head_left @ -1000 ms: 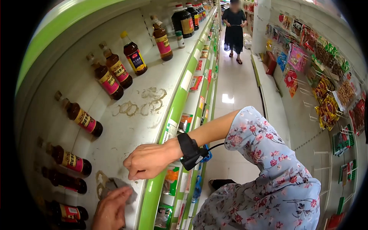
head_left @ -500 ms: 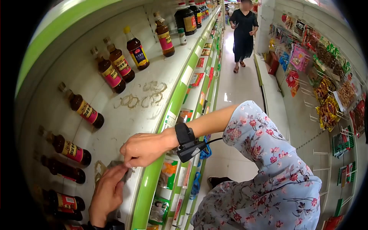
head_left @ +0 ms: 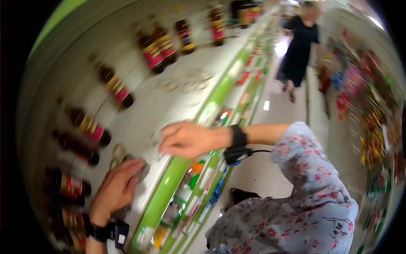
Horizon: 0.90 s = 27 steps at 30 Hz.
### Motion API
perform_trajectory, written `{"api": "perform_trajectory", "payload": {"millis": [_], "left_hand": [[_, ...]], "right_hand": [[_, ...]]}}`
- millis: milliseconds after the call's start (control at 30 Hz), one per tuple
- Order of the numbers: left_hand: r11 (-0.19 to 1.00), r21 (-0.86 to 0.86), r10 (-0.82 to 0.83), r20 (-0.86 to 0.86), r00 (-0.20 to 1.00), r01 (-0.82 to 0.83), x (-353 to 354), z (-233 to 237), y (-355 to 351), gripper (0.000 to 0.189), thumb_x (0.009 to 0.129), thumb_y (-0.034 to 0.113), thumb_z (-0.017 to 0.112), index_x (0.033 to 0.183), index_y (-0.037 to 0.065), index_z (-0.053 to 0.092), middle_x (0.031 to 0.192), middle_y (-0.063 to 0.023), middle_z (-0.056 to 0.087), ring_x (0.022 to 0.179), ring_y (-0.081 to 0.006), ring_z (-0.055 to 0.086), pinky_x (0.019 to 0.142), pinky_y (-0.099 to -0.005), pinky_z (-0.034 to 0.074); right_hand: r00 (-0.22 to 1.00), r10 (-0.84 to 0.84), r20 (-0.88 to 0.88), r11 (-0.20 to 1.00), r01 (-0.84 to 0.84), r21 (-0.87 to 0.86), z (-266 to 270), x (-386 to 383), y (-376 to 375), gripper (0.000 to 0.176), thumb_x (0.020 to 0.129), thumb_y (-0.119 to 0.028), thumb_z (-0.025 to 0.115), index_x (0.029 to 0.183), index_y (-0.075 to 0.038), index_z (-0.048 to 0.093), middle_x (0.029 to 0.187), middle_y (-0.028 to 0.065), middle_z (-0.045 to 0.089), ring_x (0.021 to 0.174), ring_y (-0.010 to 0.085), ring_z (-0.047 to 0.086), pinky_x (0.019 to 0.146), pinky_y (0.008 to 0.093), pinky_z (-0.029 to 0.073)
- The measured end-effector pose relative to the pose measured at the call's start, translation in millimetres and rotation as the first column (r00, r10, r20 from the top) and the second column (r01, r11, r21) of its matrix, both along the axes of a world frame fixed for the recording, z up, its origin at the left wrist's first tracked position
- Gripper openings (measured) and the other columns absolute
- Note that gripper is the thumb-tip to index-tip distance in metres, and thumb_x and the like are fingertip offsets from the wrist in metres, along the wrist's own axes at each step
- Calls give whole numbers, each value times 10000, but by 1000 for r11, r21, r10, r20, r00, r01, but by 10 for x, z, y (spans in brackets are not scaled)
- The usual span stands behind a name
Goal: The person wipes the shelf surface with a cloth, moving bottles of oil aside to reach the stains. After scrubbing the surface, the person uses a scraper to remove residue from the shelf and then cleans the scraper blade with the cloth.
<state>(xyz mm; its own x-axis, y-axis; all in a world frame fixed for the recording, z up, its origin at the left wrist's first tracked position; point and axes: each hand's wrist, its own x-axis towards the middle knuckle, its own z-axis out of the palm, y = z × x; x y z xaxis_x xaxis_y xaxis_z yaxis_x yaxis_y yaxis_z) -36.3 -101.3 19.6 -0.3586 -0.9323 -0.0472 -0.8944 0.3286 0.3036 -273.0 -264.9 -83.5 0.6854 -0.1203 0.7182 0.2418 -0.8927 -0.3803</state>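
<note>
My left hand (head_left: 116,186) lies low over the white shelf (head_left: 139,131), its fingers pressed together on a crumpled grey cloth (head_left: 144,172). Most of the cloth is hidden beneath the hand. My right hand (head_left: 188,139) hovers by the green front edge of the shelf, fingers curled in. Motion blur hides what they hold, if anything. Brownish ring stains (head_left: 188,80) mark the shelf, and another ring stain (head_left: 118,154) is just beyond my left hand. Nearest that hand stand dark sauce bottles (head_left: 72,186) with red labels.
More brown bottles (head_left: 114,86) with pink labels line the back of the shelf. Packets (head_left: 194,171) sit on the lower shelves. A person in dark clothing (head_left: 298,48) is in the aisle. Hanging snack bags (head_left: 374,127) fill the right rack.
My right hand has come away from my left and shifted right, toward the shelf edge. The left stays on the cloth. The whole view has swung, and the person is nearer.
</note>
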Motion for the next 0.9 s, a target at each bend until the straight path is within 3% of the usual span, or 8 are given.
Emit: {"api": "perform_trajectory", "payload": {"millis": [67,100,233,333,367,500,567,900], "left_hand": [[991,94,95,-4,995,-94,131,86,203,455,831,-25,587,1284,-3,630,1340,-228,612,1234,-411,584,1054,-417,461],[994,5,105,18,994,-105,199,76,312,346,855,-1,602,1197,-4,654,1230,-205,664,1130,-422,621,975,-426,509],[935,128,323,83,943,-332,364,182,613,229,832,-8,605,1053,-4,666,1008,-187,680,971,-420,640,835,-454,516],[947,39,315,75,946,-318,431,78,726,210,847,-5,611,1048,-2,671,968,-175,677,853,-368,650,764,-402,510],[968,-66,249,118,961,-242,461,22,736,167,854,-10,607,1011,-5,665,974,-186,674,843,-378,655,744,-403,511],[937,-157,321,41,946,-311,399,-57,715,142,859,-18,603,989,0,658,942,-187,679,877,-387,665,766,-404,519],[933,-122,350,92,932,-338,401,-64,691,144,856,-12,613,989,6,663,938,-182,686,884,-384,668,771,-401,523],[939,-237,292,171,941,-248,83,100,509,264,831,76,694,1090,23,696,924,-135,710,939,-356,637,867,-422,483]], "right_hand": [[998,-44,55,998,42,36,-40,-35,11,107,912,-142,670,904,-62,739,807,91,610,802,273,631,708,394,515],[996,-70,54,998,70,7,-9,-88,24,90,909,-115,687,928,-55,752,821,85,624,804,266,631,719,378,521],[992,-108,65,991,102,85,18,-233,152,121,893,-54,709,1000,-44,764,914,69,662,845,242,638,729,353,523],[982,-173,75,982,166,90,18,-297,182,168,900,-31,688,1051,-39,762,980,81,677,894,227,650,760,335,532],[979,-184,92,980,176,92,-1,-280,165,180,902,-26,682,1063,-40,762,989,85,681,906,225,654,770,331,535],[968,-217,128,964,191,187,-45,-184,267,226,903,-1,657,1099,-46,760,1039,101,686,959,214,664,826,318,546],[954,-255,158,951,219,217,-80,-223,288,226,905,2,655,1099,-47,759,1080,103,677,975,212,664,851,312,544],[928,-325,181,914,259,312,-73,-693,515,178,906,-52,692,1068,-49,765,1188,110,651,1005,200,665,870,309,549]]}}
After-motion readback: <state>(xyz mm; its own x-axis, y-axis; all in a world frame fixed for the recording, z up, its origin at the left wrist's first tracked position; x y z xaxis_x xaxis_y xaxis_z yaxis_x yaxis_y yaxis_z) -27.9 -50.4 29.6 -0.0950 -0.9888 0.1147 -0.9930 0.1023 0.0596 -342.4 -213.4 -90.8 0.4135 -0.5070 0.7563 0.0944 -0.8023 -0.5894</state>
